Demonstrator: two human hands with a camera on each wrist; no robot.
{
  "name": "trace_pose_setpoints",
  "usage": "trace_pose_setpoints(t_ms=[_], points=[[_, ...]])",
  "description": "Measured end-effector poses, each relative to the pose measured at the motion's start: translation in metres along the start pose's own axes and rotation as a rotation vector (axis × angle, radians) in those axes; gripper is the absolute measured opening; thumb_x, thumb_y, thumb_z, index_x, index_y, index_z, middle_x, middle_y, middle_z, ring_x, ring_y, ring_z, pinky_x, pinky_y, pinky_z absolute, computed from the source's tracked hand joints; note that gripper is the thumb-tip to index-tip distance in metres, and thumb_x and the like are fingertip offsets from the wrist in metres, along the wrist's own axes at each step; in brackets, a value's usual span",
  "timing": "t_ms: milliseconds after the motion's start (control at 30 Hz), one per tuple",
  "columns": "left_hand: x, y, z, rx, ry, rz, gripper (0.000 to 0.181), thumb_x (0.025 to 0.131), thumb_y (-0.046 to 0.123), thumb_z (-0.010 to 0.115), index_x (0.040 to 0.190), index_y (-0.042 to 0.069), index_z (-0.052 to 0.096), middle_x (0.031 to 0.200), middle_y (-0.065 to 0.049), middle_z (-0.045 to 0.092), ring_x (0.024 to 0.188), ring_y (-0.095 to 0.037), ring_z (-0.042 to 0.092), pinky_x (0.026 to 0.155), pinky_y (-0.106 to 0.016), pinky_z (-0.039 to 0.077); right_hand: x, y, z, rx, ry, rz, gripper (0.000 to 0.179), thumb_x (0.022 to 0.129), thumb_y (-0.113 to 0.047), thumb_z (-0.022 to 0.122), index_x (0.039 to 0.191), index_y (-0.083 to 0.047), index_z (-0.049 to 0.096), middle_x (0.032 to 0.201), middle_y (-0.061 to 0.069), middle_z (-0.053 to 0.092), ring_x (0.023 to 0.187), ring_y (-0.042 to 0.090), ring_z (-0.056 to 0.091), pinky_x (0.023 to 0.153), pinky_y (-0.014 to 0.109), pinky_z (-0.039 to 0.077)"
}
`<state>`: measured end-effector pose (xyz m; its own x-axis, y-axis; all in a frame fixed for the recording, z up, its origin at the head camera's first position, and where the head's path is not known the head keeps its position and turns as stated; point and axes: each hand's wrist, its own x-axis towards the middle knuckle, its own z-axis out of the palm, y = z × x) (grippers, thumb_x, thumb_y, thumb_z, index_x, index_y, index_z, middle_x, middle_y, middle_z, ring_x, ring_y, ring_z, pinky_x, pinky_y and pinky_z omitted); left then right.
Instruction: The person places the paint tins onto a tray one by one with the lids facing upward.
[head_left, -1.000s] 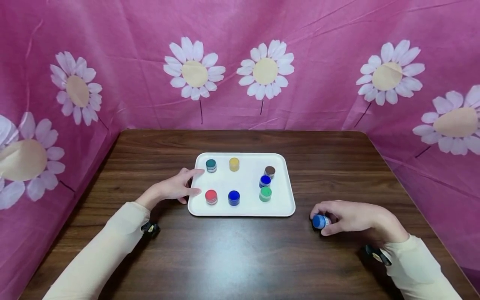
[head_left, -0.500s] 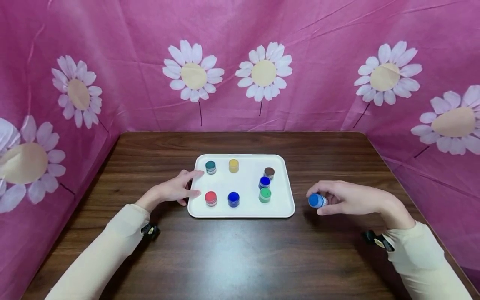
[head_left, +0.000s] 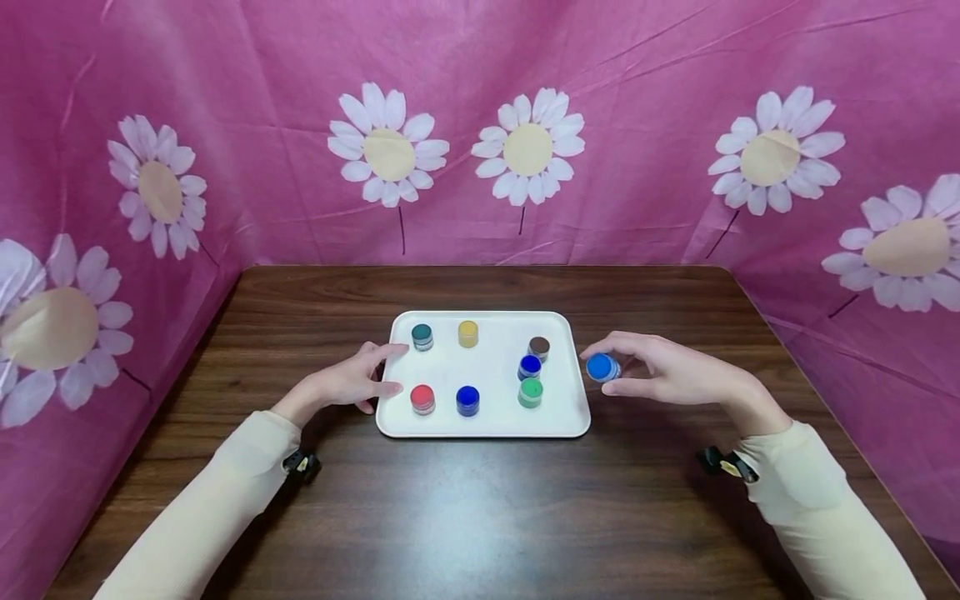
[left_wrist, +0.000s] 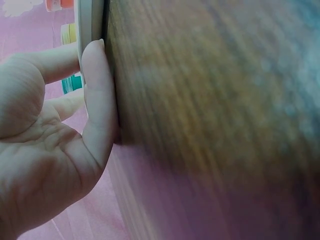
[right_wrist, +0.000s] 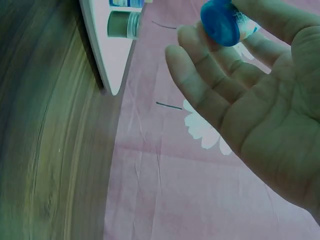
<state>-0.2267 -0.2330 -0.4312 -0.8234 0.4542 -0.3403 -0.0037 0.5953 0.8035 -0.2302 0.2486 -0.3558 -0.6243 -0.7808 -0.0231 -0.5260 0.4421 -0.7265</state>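
My right hand pinches a small paint jar with a blue lid between thumb and fingers, above the table just off the right edge of the white tray. The lid shows tilted in the right wrist view. My left hand holds the tray's left edge, thumb and index finger over the rim, another finger along the outer side in the left wrist view. Standing on the tray are jars in teal, yellow, red, dark blue, brown, another dark blue and green.
The brown, second dark blue and green jars stand close together in a column on the tray's right side. A dark wooden table bears the tray. Pink cloth with white daisies surrounds the table's back and sides.
My right hand has lifted the blue-lidded jar from the table's right part and carried it leftward and away from me, to beside the tray. My left hand has stayed at the tray.
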Motion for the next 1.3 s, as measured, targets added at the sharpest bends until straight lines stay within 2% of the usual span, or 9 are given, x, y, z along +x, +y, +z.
trace_pose_setpoints(t_ms=[200,433,600,700,800,1000,1167,1233,1300], points=[[0.000,-0.001,0.001,0.005,0.004,-0.006,0.072,0.100,0.014,0.066,0.159,0.007,0.025,0.126,-0.024,0.027,0.104,-0.035,0.049,0.061,-0.040,0.063,0.013,0.002,0.002,0.043,0.006,-0.007,0.037,0.090,-0.023,0.079,0.121,-0.015,0.059,0.100,0.000,0.064,0.094,0.017,0.064,0.085,0.036,0.060],[0.000,-0.001,0.001,0.005,0.010,0.001,0.072,0.100,0.014,0.066,0.159,0.007,0.025,0.124,-0.024,0.028,0.096,-0.032,0.052,0.061,-0.040,0.063,0.026,0.004,0.004,0.060,-0.032,0.018,0.039,0.087,-0.024,0.083,0.111,-0.016,0.053,0.088,0.001,0.060,0.083,0.018,0.063,0.073,0.034,0.059],[0.000,-0.002,0.002,0.006,0.009,-0.007,0.073,0.099,0.016,0.067,0.159,0.008,0.026,0.125,-0.023,0.028,0.096,-0.031,0.051,0.061,-0.039,0.062,0.032,0.002,0.000,-0.004,0.002,0.027,0.039,0.087,-0.028,0.083,0.116,-0.021,0.058,0.094,-0.002,0.063,0.087,0.017,0.064,0.077,0.033,0.059],[0.000,-0.001,0.002,0.010,0.002,-0.006,0.073,0.099,0.016,0.067,0.159,0.008,0.026,0.125,-0.023,0.028,0.094,-0.030,0.051,0.061,-0.038,0.062,0.036,0.001,-0.003,-0.018,0.024,0.038,0.040,0.088,-0.032,0.082,0.121,-0.021,0.061,0.101,-0.003,0.065,0.090,0.017,0.065,0.084,0.034,0.060],[-0.001,0.001,0.001,0.008,-0.006,-0.004,0.073,0.100,0.016,0.067,0.159,0.007,0.025,0.126,-0.023,0.027,0.093,-0.030,0.050,0.062,-0.038,0.063,0.043,0.001,-0.005,-0.064,0.034,0.020,0.042,0.089,-0.034,0.081,0.123,-0.018,0.063,0.099,-0.005,0.066,0.088,0.016,0.064,0.083,0.035,0.060],[-0.001,0.001,0.001,0.009,-0.005,0.002,0.072,0.100,0.015,0.066,0.159,0.007,0.025,0.127,-0.024,0.027,0.092,-0.029,0.050,0.063,-0.039,0.063,0.058,0.005,-0.001,-0.138,-0.011,-0.001,0.043,0.091,-0.030,0.079,0.126,-0.010,0.064,0.102,-0.006,0.067,0.089,0.021,0.063,0.082,0.041,0.059],[-0.001,-0.001,0.001,0.020,0.008,0.005,0.072,0.100,0.014,0.066,0.159,0.007,0.026,0.125,-0.024,0.029,0.102,-0.033,0.051,0.061,-0.039,0.063,0.074,0.015,0.009,-0.191,-0.047,0.017,0.045,0.091,-0.027,0.079,0.131,-0.010,0.065,0.114,-0.004,0.068,0.088,0.020,0.060,0.072,0.032,0.055],[-0.001,-0.001,0.001,0.022,0.010,0.004,0.072,0.100,0.014,0.066,0.159,0.007,0.026,0.125,-0.023,0.029,0.106,-0.035,0.050,0.061,-0.038,0.063,0.079,0.019,0.015,-0.217,-0.052,0.017,0.046,0.091,-0.026,0.079,0.132,-0.011,0.065,0.121,-0.002,0.068,0.092,0.017,0.061,0.074,0.032,0.054],[-0.001,-0.002,0.002,0.023,0.011,-0.002,0.072,0.100,0.015,0.066,0.159,0.009,0.026,0.125,-0.023,0.029,0.104,-0.033,0.050,0.062,-0.038,0.063,0.082,0.021,0.019,-0.243,-0.043,0.009,0.046,0.089,-0.025,0.081,0.131,-0.010,0.066,0.125,0.001,0.067,0.099,0.015,0.062,0.082,0.035,0.055]])
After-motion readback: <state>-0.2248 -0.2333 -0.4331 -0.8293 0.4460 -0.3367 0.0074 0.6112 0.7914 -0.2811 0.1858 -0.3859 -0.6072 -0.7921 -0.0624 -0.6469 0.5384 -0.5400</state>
